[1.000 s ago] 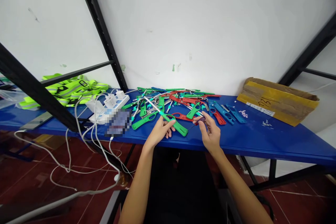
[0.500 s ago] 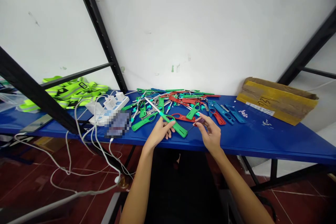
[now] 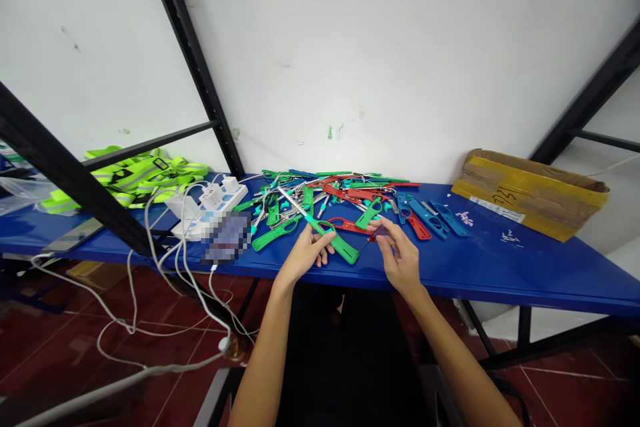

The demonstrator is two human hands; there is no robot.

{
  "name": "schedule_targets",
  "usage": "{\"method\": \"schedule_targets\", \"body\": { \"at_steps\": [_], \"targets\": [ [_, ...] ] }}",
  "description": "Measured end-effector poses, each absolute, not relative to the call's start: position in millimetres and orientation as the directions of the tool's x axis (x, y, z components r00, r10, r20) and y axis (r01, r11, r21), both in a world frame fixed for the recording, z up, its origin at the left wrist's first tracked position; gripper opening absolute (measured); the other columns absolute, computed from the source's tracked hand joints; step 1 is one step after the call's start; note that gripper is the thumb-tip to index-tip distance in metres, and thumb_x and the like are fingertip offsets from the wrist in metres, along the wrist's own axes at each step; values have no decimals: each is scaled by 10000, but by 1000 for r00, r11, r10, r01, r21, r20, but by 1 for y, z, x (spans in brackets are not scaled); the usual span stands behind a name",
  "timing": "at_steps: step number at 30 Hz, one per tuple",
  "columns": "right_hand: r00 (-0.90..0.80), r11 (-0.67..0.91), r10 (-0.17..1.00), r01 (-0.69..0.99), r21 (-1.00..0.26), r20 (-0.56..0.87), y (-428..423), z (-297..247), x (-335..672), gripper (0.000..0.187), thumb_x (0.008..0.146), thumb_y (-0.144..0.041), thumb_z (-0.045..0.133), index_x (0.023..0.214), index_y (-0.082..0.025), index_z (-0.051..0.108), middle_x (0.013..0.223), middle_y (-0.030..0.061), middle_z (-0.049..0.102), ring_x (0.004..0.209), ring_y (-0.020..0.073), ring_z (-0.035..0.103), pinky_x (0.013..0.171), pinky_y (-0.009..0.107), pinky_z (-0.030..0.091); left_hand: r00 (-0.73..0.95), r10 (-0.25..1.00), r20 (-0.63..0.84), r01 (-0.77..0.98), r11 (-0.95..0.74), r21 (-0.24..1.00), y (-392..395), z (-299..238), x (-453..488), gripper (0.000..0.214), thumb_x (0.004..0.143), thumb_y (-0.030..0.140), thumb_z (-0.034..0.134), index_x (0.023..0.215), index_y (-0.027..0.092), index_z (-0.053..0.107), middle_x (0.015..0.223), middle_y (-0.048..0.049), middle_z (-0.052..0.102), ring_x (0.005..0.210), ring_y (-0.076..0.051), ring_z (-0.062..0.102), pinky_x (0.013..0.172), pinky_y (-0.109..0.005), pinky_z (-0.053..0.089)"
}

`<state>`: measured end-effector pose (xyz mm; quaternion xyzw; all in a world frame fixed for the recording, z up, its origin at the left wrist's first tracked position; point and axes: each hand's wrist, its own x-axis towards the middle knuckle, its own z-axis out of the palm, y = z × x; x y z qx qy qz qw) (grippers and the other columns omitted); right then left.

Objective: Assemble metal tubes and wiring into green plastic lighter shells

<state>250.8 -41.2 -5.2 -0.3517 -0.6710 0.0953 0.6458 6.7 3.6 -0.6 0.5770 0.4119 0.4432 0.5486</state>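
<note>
My left hand [image 3: 311,252] is closed around a green long-necked lighter [image 3: 345,248], whose metal tube points away to the upper left. In my right hand [image 3: 400,255] is a small screwdriver [image 3: 379,233] with a dark reddish handle, pinched between thumb and fingers. Its thin shaft reaches toward the lighter's near end; whether the tip touches it I cannot tell. Behind both hands lies a heap of green, red and blue lighter parts, among them a red lighter casing [image 3: 350,224] and a green casing [image 3: 369,213] close to my right fingers.
Blue casings [image 3: 425,215] and small pale bits [image 3: 465,218] lie right of the heap. A cardboard box [image 3: 530,193] stands at the right. At left are a white power strip [image 3: 213,210], a pixelated phone-like object [image 3: 227,238], cables and yellow-green reflective straps [image 3: 145,177].
The screwdriver in my right hand has shifted slightly, its shaft now steeper near the lighter's end. My left hand keeps its hold on the lighter. The whole view has moved a little.
</note>
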Motion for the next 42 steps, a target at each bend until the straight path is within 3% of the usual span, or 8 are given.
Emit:
{"method": "schedule_targets", "body": {
  "at_steps": [7,13,18,24,28,34,39,42],
  "targets": [
    [159,735,566,347,-583,809,-38,-7,256,391,1009,-275,793,1390,-302,707,1108,69,802,968,247,811,893,437,695,261,963,60,-13,-59,998,4,-1,7,644,843,717,831,1086,226,491,729,24,727,461,-123,640,393,-199,436],
    [89,738,592,339,-583,801,-41,-4,253,409,1104,-260,632,1511,-303,639,1188,76,826,1007,244,829,936,457,695,268,961,61,-13,-59,998,4,0,7,647,839,721,832,1075,224,492,731,17,733,466,-126,644,398,-203,441],
    [160,725,551,395,-564,819,-39,-3,256,369,1000,-285,804,1361,-280,728,1039,52,802,913,235,791,868,421,681,271,961,61,-13,-60,998,4,1,7,655,827,732,833,1055,227,485,716,20,731,460,-124,639,394,-199,436],
    [12,762,556,392,-516,831,-44,0,253,420,1130,-268,551,1540,-285,638,1158,79,826,1029,246,823,977,470,675,282,958,61,-12,-60,998,3,2,7,640,830,716,841,1045,221,497,717,12,735,465,-122,643,395,-193,428],
    [27,782,516,395,-483,856,-43,-1,254,397,1082,-256,662,1473,-316,690,1036,46,835,856,222,816,850,420,693,277,959,60,-18,-57,998,4,0,8,637,830,710,845,1043,224,493,717,16,731,459,-120,640,391,-191,426],
    [-36,766,566,393,-509,823,-50,11,254,404,1125,-269,572,1511,-314,683,1297,91,820,1151,263,803,987,461,675,278,959,62,-18,-60,998,4,1,8,623,847,704,836,1053,224,497,725,14,735,456,-124,644,392,-196,440],
    [-10,763,571,377,-526,821,-53,17,252,228,1058,-266,717,1261,-317,807,1027,44,834,918,235,801,850,413,679,281,958,63,-20,-60,998,4,1,8,641,833,708,847,1063,222,497,718,15,733,447,-120,633,380,-189,424],
    [10,751,579,381,-539,815,-53,19,254,258,1061,-275,718,1303,-320,795,1079,54,836,979,241,800,944,443,664,279,958,62,-20,-59,998,4,1,8,648,829,714,847,1060,223,492,716,17,730,447,-118,631,380,-187,424]
  ]
}}
